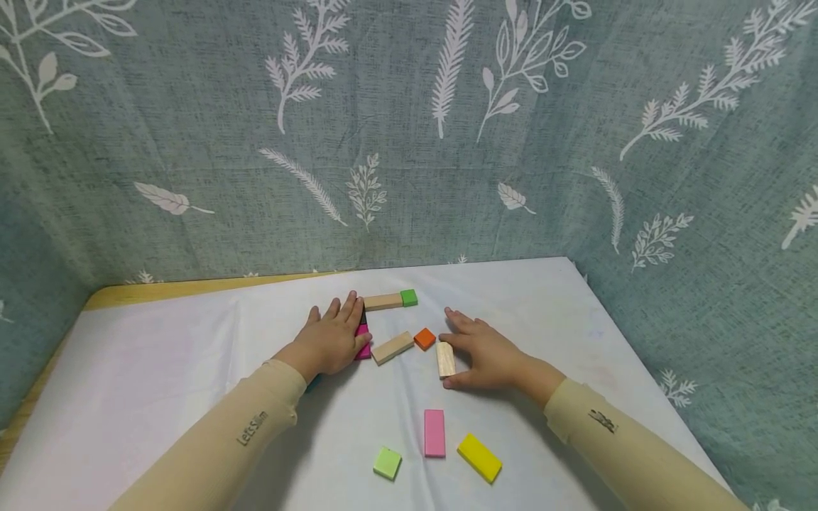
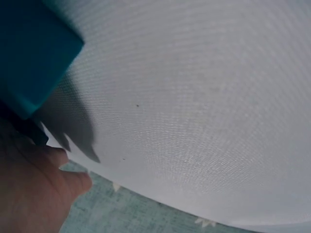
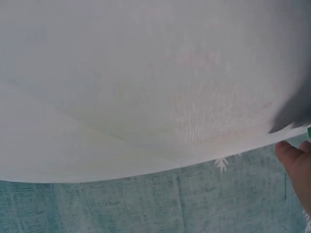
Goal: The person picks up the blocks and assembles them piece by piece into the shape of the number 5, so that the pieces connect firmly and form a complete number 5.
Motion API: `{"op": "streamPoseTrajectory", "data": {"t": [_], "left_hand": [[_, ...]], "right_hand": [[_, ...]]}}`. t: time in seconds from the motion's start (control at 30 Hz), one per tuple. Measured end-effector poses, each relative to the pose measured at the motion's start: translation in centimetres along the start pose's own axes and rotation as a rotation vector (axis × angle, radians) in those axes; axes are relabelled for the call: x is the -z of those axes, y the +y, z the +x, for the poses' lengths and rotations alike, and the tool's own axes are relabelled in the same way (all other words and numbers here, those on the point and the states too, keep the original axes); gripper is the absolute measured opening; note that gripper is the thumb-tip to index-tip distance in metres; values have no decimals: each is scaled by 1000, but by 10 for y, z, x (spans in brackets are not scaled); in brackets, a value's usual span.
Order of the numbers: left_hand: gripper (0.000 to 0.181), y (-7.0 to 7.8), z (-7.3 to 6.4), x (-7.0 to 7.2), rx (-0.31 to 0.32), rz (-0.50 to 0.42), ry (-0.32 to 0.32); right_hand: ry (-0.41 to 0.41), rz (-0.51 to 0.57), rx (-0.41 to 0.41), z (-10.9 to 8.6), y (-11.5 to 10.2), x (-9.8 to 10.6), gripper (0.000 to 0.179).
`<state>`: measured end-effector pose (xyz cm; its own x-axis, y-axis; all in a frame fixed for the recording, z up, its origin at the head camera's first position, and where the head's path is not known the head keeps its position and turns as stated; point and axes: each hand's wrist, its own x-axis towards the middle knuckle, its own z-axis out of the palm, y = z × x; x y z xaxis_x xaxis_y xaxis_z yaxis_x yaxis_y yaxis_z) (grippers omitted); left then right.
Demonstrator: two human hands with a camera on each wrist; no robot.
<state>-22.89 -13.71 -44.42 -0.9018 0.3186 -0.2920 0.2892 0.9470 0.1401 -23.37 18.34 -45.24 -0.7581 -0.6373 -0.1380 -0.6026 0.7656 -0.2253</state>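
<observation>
In the head view my left hand (image 1: 332, 341) lies with straight, spread fingers over a magenta block (image 1: 363, 342) and a black block (image 1: 363, 317), partly covering both. A teal block (image 2: 36, 53) shows in the left wrist view and peeks out below this hand in the head view. My right hand (image 1: 488, 353) pinches a pale wooden block (image 1: 445, 360) by its two ends, between thumb and index finger. Just left of that block lie an orange block (image 1: 424, 338) and a longer plain wooden block (image 1: 393, 348). The right wrist view shows only part of the hand (image 3: 299, 165).
Farther back, a wooden block (image 1: 382, 302) touches a green cube (image 1: 409, 297). Nearer the front lie pink (image 1: 434, 433), yellow (image 1: 479, 458) and light green (image 1: 387, 463) blocks. A white cloth (image 1: 543, 305) covers the table; a patterned curtain (image 1: 409, 142) hangs behind.
</observation>
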Motion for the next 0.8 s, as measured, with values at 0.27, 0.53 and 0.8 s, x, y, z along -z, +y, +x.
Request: {"op": "streamPoseTrajectory", "data": {"t": [0.27,0.53,0.8], "left_hand": [[76,0,0,1,0,6,3],[76,1,0,0,-3,13,11],[75,0,0,1,-8,14,10]], "right_hand": [[-63,39,10,9,2,3,90],[-72,7,5,11,3,4,92],[-82,4,-25,11,6,3,94]]}}
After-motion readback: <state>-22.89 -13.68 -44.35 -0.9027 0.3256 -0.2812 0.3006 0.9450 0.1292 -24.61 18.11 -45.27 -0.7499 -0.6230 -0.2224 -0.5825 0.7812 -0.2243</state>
